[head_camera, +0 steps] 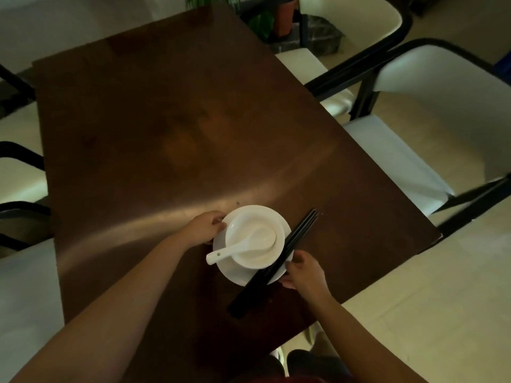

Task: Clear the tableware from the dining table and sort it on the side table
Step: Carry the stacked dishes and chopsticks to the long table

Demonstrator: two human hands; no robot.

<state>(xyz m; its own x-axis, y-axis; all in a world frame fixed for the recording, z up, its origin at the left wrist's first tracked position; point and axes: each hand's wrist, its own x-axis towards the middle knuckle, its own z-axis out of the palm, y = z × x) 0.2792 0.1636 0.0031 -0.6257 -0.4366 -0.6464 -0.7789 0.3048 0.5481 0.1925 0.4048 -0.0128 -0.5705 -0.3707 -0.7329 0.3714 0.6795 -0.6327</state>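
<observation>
White dishes sit in one stack near the front right corner of the dark wood dining table [154, 128]. Seen from the head camera, a plate [225, 269] is at the bottom, a bowl [250, 257] sits on it, and a spoon [235, 248] lies in the bowl with its handle poking out to the left. Black chopsticks [279, 258] lie across the right edge of the plate, and their long line runs from far right to near left. The left hand [206, 226] has its fingers curled on the far left rim of the plate. The right hand [301, 270] has its fingers bent on the near right rim, right beside the chopsticks. I think the stack needs a level lift, or the sticks could slide off toward the person
</observation>
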